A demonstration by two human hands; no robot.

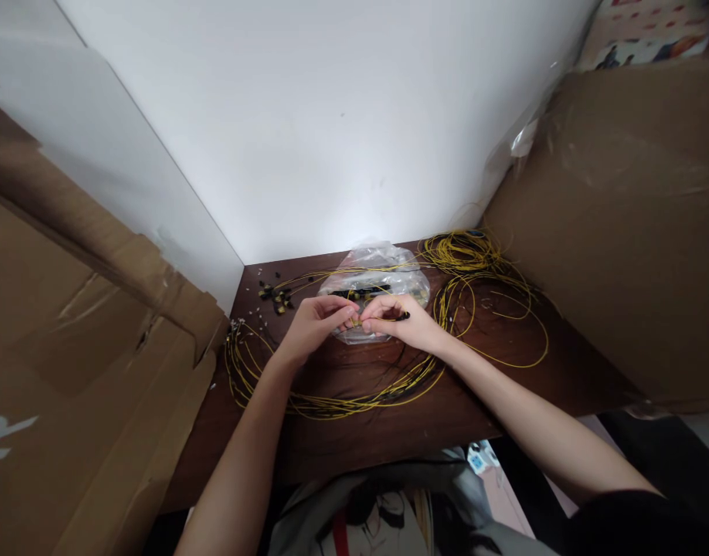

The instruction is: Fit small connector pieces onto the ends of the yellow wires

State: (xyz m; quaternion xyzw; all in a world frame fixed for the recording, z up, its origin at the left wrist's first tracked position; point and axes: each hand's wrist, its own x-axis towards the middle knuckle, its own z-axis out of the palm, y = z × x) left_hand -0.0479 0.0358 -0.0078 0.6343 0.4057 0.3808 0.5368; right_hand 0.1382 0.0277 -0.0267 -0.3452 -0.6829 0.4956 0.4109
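Over the middle of the dark brown table, my left hand and my right hand come nearly together at the fingertips. Both are pinched on a thin yellow wire between them. A small black piece shows at my right hand. Behind the hands lies a clear plastic bag with black and yellow items. Loops of yellow and black wire curve across the table in front, and a larger yellow bundle lies at the back right.
Small black and yellow pieces and tiny pale bits are scattered at the back left. Large cardboard boxes stand at the left and right. A white wall rises behind the table.
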